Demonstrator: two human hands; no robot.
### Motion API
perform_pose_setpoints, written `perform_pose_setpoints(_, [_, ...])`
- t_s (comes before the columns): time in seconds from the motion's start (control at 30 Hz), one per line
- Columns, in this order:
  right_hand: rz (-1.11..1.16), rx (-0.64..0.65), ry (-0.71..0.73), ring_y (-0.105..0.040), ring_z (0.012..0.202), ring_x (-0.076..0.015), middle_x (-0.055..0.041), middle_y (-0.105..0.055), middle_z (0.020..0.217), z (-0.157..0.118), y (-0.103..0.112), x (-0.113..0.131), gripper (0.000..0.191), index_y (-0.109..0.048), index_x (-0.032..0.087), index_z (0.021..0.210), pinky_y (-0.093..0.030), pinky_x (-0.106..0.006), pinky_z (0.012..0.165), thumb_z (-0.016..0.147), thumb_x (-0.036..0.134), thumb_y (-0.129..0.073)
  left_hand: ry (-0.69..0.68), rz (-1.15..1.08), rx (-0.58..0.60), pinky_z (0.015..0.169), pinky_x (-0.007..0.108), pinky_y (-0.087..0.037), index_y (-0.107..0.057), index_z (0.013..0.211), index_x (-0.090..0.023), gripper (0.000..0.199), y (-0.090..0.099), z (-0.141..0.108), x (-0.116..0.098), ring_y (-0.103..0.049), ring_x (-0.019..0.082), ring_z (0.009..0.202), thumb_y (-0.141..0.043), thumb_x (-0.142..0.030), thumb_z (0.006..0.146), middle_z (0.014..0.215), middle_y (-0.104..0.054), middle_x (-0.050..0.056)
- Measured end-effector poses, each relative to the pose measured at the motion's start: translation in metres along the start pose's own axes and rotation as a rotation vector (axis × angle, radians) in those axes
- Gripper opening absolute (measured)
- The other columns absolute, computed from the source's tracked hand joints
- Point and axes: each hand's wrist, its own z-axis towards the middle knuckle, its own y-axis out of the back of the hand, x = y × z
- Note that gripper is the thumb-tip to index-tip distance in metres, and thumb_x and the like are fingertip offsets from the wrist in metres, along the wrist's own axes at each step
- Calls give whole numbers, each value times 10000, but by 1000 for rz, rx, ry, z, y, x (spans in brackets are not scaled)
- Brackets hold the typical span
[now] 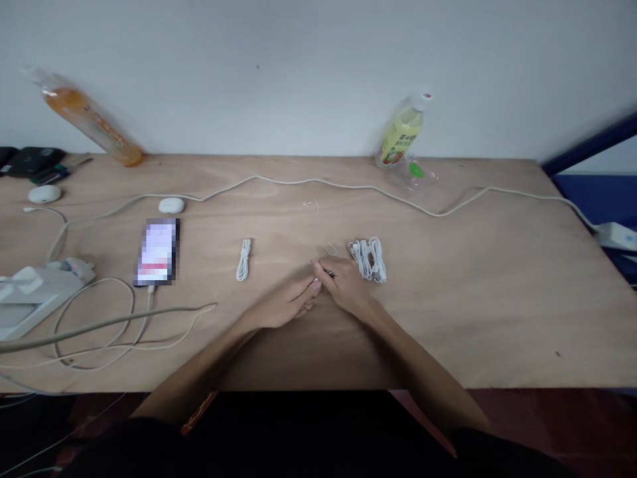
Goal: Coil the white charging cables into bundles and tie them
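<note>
My left hand (286, 302) and my right hand (344, 284) meet above the middle of the table, both with fingers closed. A bit of something white shows between their fingertips, too small to name. A small dark piece (329, 272) pokes out at my right hand's thumb and finger; its kind is hidden. Just right of my right hand lie several bundled white cables (374, 259). One folded white cable (243, 259) rests to the left of my hands. A thin white tie (330, 249) lies just beyond my right hand.
A phone (157, 252) with a plugged-in cable lies on the left, beside a white earbud case (171, 205). A long white cord (313, 180) crosses the wooden table (478, 292). An orange bottle (94, 126) and a yellow bottle (402, 136) lean against the wall.
</note>
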Motion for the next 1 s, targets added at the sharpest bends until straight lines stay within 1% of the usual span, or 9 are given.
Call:
perform_pose_setpoints(0.13, [-20, 12, -23, -489, 575, -179, 1, -534, 606, -2, -2, -3, 517, -439, 266, 683, -382, -335, 644, 1165, 446, -385, -3, 47, -25, 578, 289, -347, -531, 969, -245, 417, 0, 0, -1, -356, 146, 608, -434, -626, 1109, 716, -416, -65])
perform_pose_setpoints(0.27, [-31, -42, -46, -524, 606, -188, -7, -579, 650, -4, -5, -4, 463, -481, 266, 729, -394, -334, 656, 1151, 440, -409, 4, 48, -58, 565, 285, -353, -507, 921, -248, 471, -2, 0, 0, -369, 141, 594, -458, -688, 1084, 702, -441, -58])
perform_pose_setpoints(0.43, [-45, -265, -132, -612, 714, -221, -39, -685, 776, -6, -5, -2, 381, -610, 253, 879, -441, -338, 710, 1155, 385, -383, 42, -190, -86, 505, 254, -275, -455, 872, -253, 542, -5, 2, -3, -273, 114, 570, -554, -768, 1012, 691, -340, -86])
perform_pose_setpoints(0.5, [-109, -361, -198, -611, 735, -232, -43, -690, 793, -6, -4, -3, 364, -638, 250, 914, -441, -347, 720, 1152, 358, -383, 28, -264, -119, 483, 232, -232, -434, 859, -254, 567, -4, 4, -3, -233, 102, 563, -592, -784, 985, 697, -310, -94])
perform_pose_setpoints(0.57, [-209, -409, -260, -606, 765, -243, -53, -695, 835, -5, -3, -4, 294, -660, 245, 950, -429, -357, 727, 1132, 334, -447, 10, -302, -156, 460, 215, -201, -418, 849, -256, 585, 0, 7, -3, -208, 91, 549, -621, -792, 963, 697, -301, -99])
perform_pose_setpoints(0.67, [-397, -389, -318, -618, 912, -285, -111, -710, 985, -3, -3, -7, 162, -699, 234, 966, -422, -382, 768, 1073, 284, -588, -12, -357, -226, 426, 187, -169, -383, 837, -263, 626, 8, 12, 0, -180, 72, 518, -656, -821, 921, 691, -296, -108])
perform_pose_setpoints(0.77, [-540, -309, -336, -588, 1038, -355, -183, -699, 1055, -1, -1, -12, 115, -725, 209, 932, -444, -447, 849, 1027, 250, -677, -32, -411, -280, 400, 161, -151, -372, 841, -267, 661, 14, 16, 4, -167, 57, 492, -710, -833, 872, 683, -299, -119])
perform_pose_setpoints(0.9, [-580, -201, -342, -561, 1087, -414, -228, -693, 1030, 1, 1, -22, 97, -743, 172, 935, -443, -555, 953, 1006, 230, -711, -45, -461, -311, 381, 142, -152, -372, 848, -268, 662, 16, 18, 6, -162, 48, 470, -756, -807, 851, 669, -303, -128])
perform_pose_setpoints(1.0, [-566, -175, -378, -567, 1111, -426, -228, -707, 1015, 4, 0, -28, 108, -751, 177, 926, -437, -580, 970, 1009, 211, -692, -50, -478, -310, 369, 136, -168, -368, 842, -269, 668, 16, 19, 6, -161, 47, 465, -777, -797, 836, 662, -315, -129])
